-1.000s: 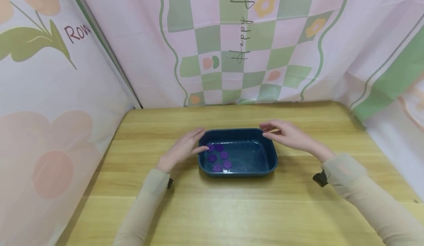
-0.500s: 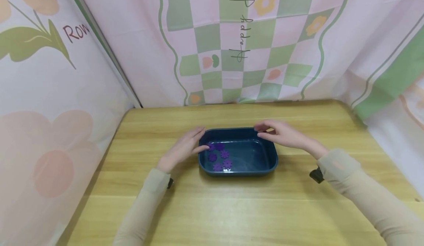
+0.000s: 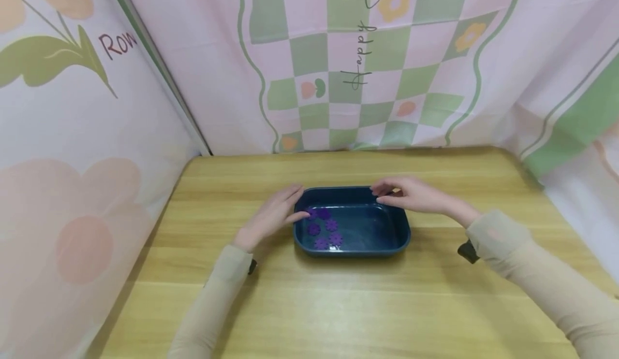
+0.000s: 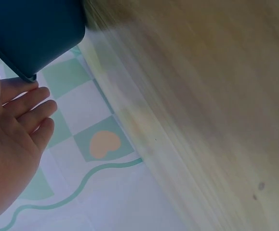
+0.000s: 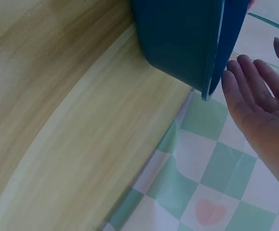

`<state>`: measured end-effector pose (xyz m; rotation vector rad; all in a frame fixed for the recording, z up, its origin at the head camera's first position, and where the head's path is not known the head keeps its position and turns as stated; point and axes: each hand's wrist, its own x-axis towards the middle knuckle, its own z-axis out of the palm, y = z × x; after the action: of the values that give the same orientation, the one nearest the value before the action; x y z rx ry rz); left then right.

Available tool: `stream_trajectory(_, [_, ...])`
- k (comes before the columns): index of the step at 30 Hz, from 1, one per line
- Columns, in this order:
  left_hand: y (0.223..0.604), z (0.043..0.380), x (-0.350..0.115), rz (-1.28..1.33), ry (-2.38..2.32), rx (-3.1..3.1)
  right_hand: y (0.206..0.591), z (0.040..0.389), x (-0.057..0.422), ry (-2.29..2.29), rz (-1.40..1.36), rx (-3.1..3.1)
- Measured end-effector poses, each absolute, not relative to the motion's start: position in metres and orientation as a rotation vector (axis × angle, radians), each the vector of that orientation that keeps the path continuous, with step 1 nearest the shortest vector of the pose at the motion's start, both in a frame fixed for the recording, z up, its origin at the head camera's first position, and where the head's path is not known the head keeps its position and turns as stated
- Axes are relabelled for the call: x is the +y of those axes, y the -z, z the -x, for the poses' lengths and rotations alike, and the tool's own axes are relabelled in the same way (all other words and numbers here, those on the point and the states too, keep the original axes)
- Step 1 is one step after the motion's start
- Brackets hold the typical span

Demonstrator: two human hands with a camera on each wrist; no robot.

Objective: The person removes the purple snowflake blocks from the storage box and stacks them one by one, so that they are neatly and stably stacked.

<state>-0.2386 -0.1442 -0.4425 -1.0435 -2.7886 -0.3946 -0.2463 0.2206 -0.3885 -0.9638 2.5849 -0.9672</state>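
A dark blue rectangular plastic bin stands on the wooden table. Several purple flower-shaped pieces lie in its left part. My left hand rests on the bin's left rim near the back corner, its thumb reaching over the inside. In the left wrist view the fingers are loosely bent, touching the rim corner. Over the back right of the bin hovers my right hand, fingers slightly bent and thumb apart, with nothing visible in it. The right wrist view shows its fingers beside the rim.
The wooden table extends around the bin on all sides. A patterned cloth hangs behind its back edge, and more printed cloth hangs at the left and right.
My right hand has shifted left, further over the back right of the bin. My left hand stays at the left rim. The head view has turned slightly left.
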Motion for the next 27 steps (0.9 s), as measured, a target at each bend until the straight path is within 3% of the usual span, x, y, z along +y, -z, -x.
stream_trajectory(27, [0.446,0.239,-0.145,1.048,0.419,-2.748,0.385,0.251,0.199,0.848,1.049,2.473])
